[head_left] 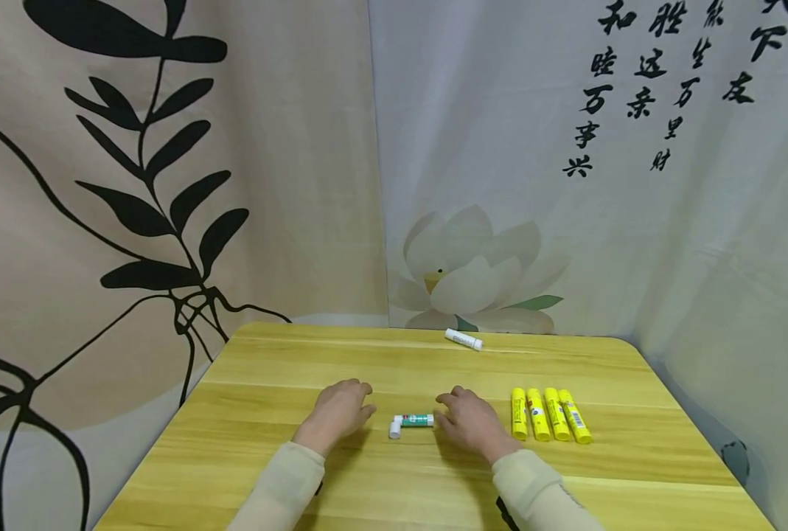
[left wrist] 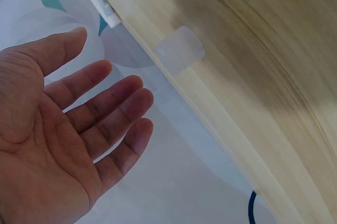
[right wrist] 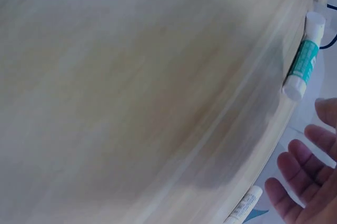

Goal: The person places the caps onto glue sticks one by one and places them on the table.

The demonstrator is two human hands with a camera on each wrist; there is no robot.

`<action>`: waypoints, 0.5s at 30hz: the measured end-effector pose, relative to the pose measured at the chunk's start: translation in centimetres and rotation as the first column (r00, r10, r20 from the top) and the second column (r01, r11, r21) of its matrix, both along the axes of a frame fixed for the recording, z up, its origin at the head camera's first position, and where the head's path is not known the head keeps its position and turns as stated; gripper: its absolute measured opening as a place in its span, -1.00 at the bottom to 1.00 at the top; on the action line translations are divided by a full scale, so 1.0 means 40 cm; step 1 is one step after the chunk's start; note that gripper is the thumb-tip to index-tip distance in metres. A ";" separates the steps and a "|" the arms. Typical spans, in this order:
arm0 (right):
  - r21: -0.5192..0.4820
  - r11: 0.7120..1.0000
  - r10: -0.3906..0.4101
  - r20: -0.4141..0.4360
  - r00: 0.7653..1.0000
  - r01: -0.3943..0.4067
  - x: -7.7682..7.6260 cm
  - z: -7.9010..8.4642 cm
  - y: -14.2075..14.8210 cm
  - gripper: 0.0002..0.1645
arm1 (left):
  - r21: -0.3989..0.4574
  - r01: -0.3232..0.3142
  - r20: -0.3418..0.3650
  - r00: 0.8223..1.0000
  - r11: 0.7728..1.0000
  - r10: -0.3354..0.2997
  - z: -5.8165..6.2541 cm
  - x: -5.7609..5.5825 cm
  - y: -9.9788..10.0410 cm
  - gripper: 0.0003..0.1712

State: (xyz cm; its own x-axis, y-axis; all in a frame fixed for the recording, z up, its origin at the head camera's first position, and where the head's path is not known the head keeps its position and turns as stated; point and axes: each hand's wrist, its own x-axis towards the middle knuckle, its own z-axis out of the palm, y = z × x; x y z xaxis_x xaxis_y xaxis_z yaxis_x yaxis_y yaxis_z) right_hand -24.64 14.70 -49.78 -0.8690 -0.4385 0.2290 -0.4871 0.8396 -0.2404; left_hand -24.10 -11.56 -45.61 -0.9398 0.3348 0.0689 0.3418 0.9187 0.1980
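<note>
Here I am on the head view, and both hands are over the wooden table [head_left: 420, 487], one each side of a green-and-white glue stick [head_left: 417, 420]! It lies on its side between them, one end just beside the right hand [head_left: 469, 420]. At its other end, nearer the left hand [head_left: 337, 413], sits a small white cap [head_left: 394, 430]; whether the two touch, I can't tell from here. Over to my left wrist view: fingers loose and spread, gently bent, thumb well apart, palm showing, and the cap out past the fingertips. Right wrist view now: those fingers are relaxed and parted too, the glue stick near the thumb. Out beyond the right hand, four yellow sticks [head_left: 556, 415] line up side by side, and a white stick [head_left: 464, 339] lies at an angle by the table's far edge!
</note>
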 end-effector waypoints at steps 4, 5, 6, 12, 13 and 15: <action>0.037 0.998 0.059 -0.025 0.998 -0.059 -0.003 -0.003 -0.014 -0.62 | -0.004 -0.004 0.007 1.000 1.000 0.004 -0.004 0.005 0.000 -0.60; 0.050 0.996 0.069 -0.031 0.997 -0.067 -0.004 -0.004 -0.017 -0.61 | -0.005 -0.004 0.008 1.000 1.000 0.004 -0.006 0.006 -0.001 -0.60; 0.059 0.996 0.076 -0.035 0.996 -0.074 -0.005 -0.006 -0.020 -0.61 | -0.007 -0.004 0.007 1.000 1.000 0.004 -0.007 0.007 -0.001 -0.60; 0.096 0.990 0.103 -0.025 0.994 -0.100 -0.014 -0.012 -0.037 -0.58 | -0.007 0.006 0.003 1.000 1.000 -0.006 -0.008 0.016 0.001 -0.60; 0.100 0.989 0.107 -0.020 0.994 -0.105 -0.015 -0.011 -0.041 -0.57 | -0.006 0.007 0.003 1.000 1.000 -0.007 -0.008 0.018 0.001 -0.60; 0.108 0.987 0.121 -0.011 0.993 -0.119 -0.016 -0.010 -0.048 -0.55 | -0.011 0.007 -0.001 1.000 1.000 -0.007 -0.009 0.019 0.002 -0.61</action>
